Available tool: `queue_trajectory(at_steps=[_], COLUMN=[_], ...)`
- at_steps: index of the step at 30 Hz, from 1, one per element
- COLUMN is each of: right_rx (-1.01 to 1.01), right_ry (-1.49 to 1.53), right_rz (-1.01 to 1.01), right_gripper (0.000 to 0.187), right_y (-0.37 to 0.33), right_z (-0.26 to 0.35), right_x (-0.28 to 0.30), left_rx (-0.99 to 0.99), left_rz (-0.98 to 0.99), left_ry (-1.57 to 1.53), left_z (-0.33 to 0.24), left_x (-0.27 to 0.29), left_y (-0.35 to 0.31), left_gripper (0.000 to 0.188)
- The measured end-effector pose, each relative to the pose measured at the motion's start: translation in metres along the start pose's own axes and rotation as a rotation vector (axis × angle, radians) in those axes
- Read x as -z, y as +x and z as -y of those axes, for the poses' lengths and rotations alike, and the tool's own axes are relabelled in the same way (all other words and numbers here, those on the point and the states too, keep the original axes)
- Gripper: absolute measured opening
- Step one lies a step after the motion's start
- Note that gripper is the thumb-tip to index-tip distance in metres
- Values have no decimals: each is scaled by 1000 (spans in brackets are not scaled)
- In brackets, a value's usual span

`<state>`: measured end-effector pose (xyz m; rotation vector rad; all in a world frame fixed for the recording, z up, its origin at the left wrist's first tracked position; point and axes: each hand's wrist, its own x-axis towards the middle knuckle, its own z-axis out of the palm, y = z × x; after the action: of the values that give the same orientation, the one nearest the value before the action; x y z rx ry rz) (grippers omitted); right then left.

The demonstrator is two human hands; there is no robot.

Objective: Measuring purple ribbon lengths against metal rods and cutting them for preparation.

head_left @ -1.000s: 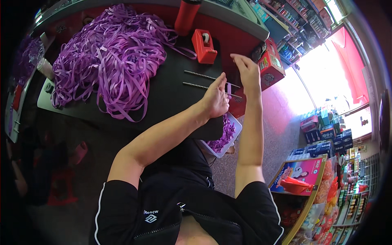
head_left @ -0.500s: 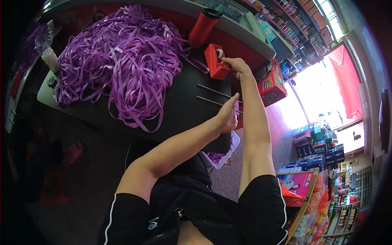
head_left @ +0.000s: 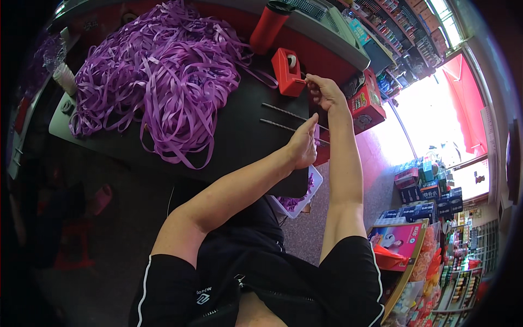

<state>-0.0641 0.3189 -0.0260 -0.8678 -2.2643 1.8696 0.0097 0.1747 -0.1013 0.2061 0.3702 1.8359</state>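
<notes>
My right hand (head_left: 327, 94) pinches the end of a clear strip of tape just beside the red tape dispenser (head_left: 289, 76), whose white roll shows in its top. My left hand (head_left: 301, 148) is by the table's right edge, thumb up, closed at a bit of purple ribbon (head_left: 317, 134); its other fingers are mostly hidden. Two thin metal rods (head_left: 280, 110) stick out side by side over the dark table, their right ends passing behind the left hand. A big tangled heap of purple ribbon (head_left: 180, 82) covers the table's left part.
A red tumbler (head_left: 268, 30) stands behind the dispenser. Below the table edge is a white bin (head_left: 313, 191) with purple scraps. A red box (head_left: 366, 106) lies beyond my right arm. A white spool (head_left: 65, 79) stands far left. Stocked shelves line the right.
My right hand has drawn back from the dispenser to the right and slightly down, pulling tape. My left hand stays near the rods. The view has shifted slightly.
</notes>
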Motion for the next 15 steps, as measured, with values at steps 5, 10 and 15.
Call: queue_trajectory(at_steps=[5,10,15], right_rx=[-2,23,53], right_ry=[85,139,135], right_rz=[20,-20,-69], right_gripper=[18,17,17], right_y=[-4,-7,-6], right_z=[-24,-35,-39], right_x=[3,-5,-14], left_rx=[-13,-46,-18], left_rz=[-25,61,54], left_ry=[84,-26,-140], left_z=[-2,-11,-12], left_x=[-3,-27,-26], left_y=[-5,-25,-24], left_gripper=[86,70,58])
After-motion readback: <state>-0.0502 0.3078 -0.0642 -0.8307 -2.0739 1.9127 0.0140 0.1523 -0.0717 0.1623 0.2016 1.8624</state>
